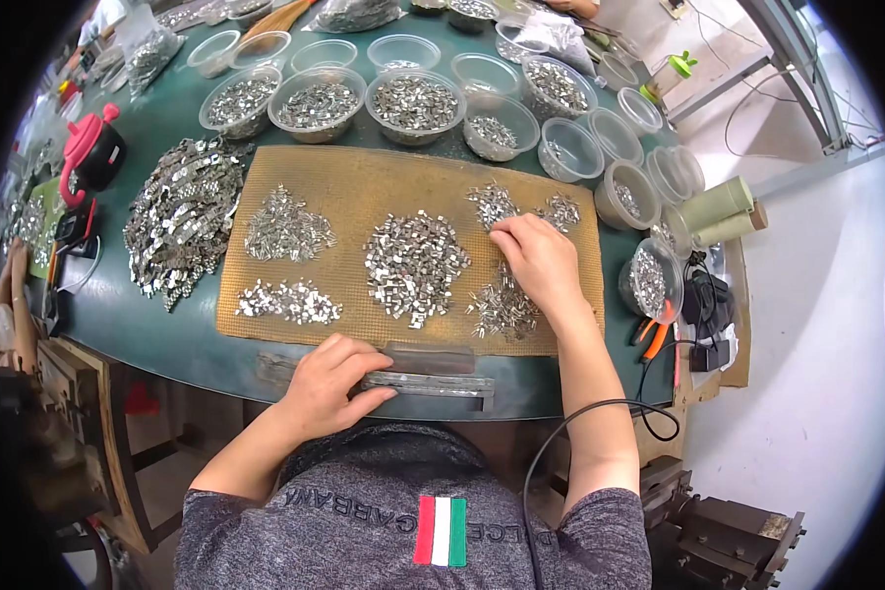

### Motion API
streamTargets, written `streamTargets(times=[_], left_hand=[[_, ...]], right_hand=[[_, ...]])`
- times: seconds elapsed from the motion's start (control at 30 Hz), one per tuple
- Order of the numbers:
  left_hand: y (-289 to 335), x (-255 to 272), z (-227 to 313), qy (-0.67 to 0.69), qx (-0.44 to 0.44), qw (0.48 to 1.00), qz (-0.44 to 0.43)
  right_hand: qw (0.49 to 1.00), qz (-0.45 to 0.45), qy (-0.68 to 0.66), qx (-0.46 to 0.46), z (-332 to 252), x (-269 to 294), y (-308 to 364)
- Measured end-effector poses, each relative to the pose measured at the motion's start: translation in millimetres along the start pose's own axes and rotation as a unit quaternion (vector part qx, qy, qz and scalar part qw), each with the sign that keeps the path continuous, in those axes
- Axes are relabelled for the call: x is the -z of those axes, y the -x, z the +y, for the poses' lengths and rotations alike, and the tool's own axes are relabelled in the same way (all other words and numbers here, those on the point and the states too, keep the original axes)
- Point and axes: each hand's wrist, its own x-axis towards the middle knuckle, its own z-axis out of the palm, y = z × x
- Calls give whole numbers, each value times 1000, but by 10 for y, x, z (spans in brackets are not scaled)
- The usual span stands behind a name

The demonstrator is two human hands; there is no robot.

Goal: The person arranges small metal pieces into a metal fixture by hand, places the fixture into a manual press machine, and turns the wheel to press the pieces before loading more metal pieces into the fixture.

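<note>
My left hand (334, 385) is at the table's front edge, its thumb and fingers closed round the left part of a long grey metal bar fixture (441, 385). My right hand (538, 258) is over the right side of a tan ribbed mat (349, 182). Its fingers are pinched together; whatever they hold is hidden. Just beyond its fingertips lies a small pile of metal pieces (492, 204), and another pile of thin metal pieces (501, 307) lies beside its wrist. Between my hands, a larger heap of square metal pieces (415, 265) covers the mat's middle.
Clear plastic bowls (416, 103) of metal parts line the table's back and right. A large heap of linked metal pieces (182, 216) lies left of the mat, near a red-and-black pot (93, 149). Orange-handled pliers (651, 336) and a black cable (659, 418) are at right.
</note>
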Motion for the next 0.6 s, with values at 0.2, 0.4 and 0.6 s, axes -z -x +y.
streamTargets(times=[0.2, 0.4, 0.6], left_hand=[[31, 42, -32, 3, 9, 1000, 2], [59, 107, -28, 24, 4, 1000, 0], [-28, 321, -105, -42, -8, 998, 36]], right_hand=[[997, -20, 65, -26, -32, -163, -126], [993, 17, 112, 34, -51, -257, -89], [989, 56, 117, 67, -98, -200, -39]])
